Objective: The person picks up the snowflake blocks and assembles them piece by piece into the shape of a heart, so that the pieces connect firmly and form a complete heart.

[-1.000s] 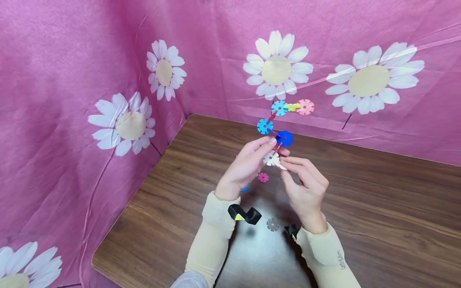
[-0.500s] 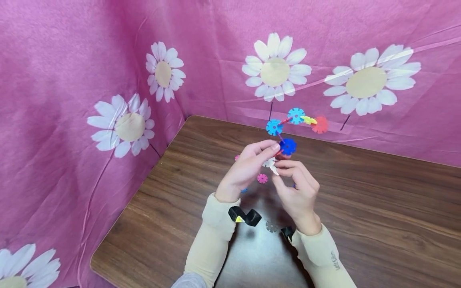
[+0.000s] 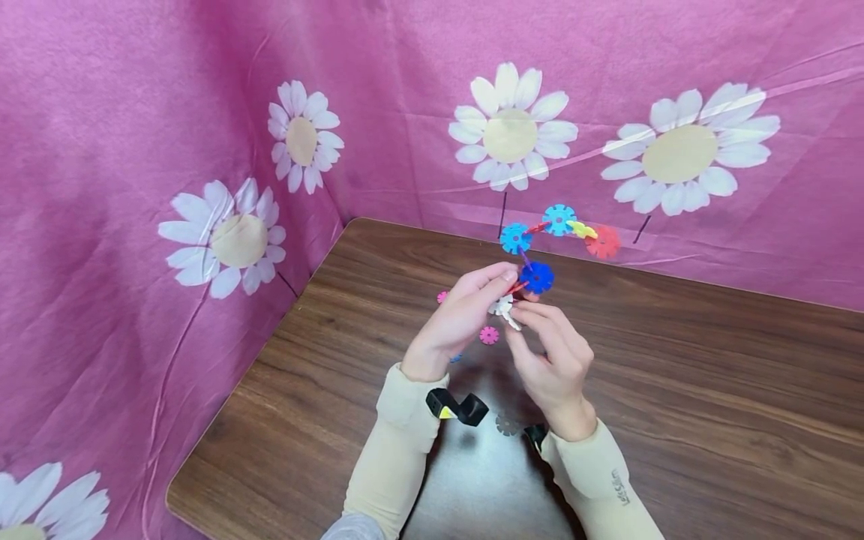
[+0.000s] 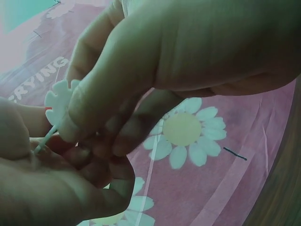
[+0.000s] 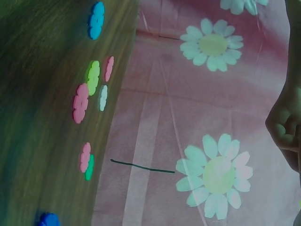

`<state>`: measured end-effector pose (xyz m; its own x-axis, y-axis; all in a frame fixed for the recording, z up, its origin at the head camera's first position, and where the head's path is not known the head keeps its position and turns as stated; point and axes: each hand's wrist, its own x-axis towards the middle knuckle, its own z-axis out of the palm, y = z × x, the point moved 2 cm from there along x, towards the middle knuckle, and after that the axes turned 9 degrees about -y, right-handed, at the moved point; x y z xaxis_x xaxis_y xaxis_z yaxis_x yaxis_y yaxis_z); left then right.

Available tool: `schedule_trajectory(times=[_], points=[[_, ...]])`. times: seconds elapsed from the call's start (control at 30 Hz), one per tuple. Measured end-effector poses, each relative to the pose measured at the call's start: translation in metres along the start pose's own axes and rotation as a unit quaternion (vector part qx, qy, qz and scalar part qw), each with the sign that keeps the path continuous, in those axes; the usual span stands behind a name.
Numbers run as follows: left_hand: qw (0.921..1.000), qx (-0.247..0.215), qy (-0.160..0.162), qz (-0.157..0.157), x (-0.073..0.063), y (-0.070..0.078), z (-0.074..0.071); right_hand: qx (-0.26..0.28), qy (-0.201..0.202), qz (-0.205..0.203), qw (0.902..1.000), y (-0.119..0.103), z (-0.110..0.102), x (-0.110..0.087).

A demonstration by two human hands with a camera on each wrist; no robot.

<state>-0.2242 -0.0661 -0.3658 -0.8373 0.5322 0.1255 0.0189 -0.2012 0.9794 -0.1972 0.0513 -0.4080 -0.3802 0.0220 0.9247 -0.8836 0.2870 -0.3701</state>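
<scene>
A chain of slotted snowflake discs hangs over the table in the head view. My left hand [image 3: 459, 319] grips its near end, thumb and fingers on a white disc [image 4: 57, 101]. A second white disc [image 3: 512, 320], turned nearly edge-on, meets the first; my right hand [image 3: 555, 360] pinches it between thumb and fingers. Beyond the left fingertips, the chain runs through a dark blue disc [image 3: 538, 278], a purple one [image 3: 526, 259], two light blue discs, a yellow disc [image 3: 582, 229] and a red end disc [image 3: 603, 242]. Fingers partly cover the joint of the white discs.
Loose discs lie on the wooden table [image 3: 709, 390]: a pink disc [image 3: 489, 335], a grey disc [image 3: 507, 424] and, in the right wrist view, several more, including a blue disc [image 5: 96, 20]. A pink flowered cloth [image 3: 398, 97] rises behind the table's edges.
The chain's far end has swung right and down. My right hand has moved left and slightly down, and the white disc it pinches has turned. The left hand has barely moved.
</scene>
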Motion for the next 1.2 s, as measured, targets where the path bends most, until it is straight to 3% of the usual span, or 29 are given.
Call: schedule_trajectory(times=[0.2, 0.4, 0.57, 0.7, 0.9, 1.2], points=[[0.9996, -0.024, -0.012, 0.011, 0.001, 0.0, 0.002, -0.013, 0.021, -0.042, 0.9988, -0.004, 0.0, 0.002], [0.9977, -0.064, -0.016, 0.013, 0.004, -0.002, 0.009, -0.007, 0.064, -0.053, 0.9965, -0.005, 0.001, 0.003], [0.9936, -0.11, -0.002, 0.026, 0.006, -0.002, 0.012, -0.003, 0.087, -0.042, 0.9953, -0.006, 0.0, 0.005], [0.9877, -0.147, 0.024, 0.05, 0.007, -0.002, 0.01, 0.002, 0.073, -0.018, 0.9972, -0.003, -0.001, 0.006], [0.985, -0.152, 0.061, 0.053, 0.008, -0.001, 0.01, 0.025, 0.023, 0.027, 0.999, 0.0, 0.002, 0.002], [0.9837, -0.155, 0.075, 0.05, 0.007, 0.0, 0.011, -0.015, 0.041, 0.053, 0.9976, -0.001, 0.002, -0.002]])
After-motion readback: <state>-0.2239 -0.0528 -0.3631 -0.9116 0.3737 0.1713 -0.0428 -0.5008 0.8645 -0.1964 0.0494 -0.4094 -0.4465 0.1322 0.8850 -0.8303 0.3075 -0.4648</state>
